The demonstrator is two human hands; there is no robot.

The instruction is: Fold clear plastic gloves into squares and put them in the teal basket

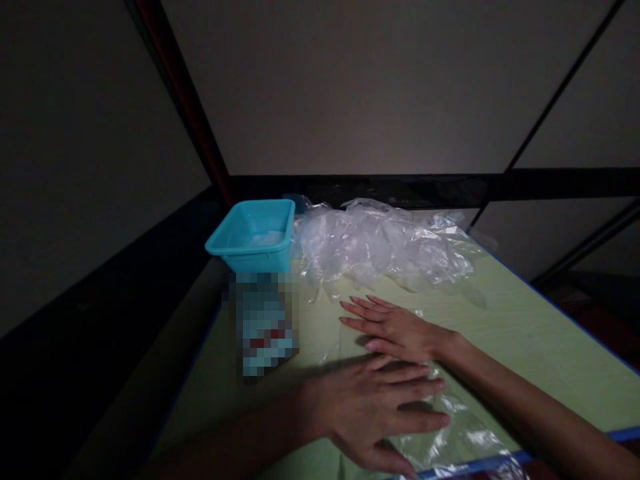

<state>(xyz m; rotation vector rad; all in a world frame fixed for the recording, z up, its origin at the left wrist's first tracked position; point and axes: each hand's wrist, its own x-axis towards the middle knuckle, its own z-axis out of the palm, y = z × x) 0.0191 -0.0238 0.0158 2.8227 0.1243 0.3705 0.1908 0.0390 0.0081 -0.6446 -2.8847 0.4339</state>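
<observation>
A clear plastic sheet or bag (450,427) lies on the light green table (520,333) and reaches over its near blue edge. My left hand (373,407) rests palm down on this plastic, fingers spread and pointing right. Just beyond it, my right hand (400,328) lies flat with its fingers apart, pointing left, over the far part of the same plastic. Neither hand grips anything. Part of the plastic is hidden beneath the hands.
Crumpled clear plastic bags (380,243) are heaped at the table's back. Left of them stands a blue basin (257,230) with something whitish inside. A blurred-out flat item (265,327) lies in front of the basin. Behind the table rises a wall (350,93).
</observation>
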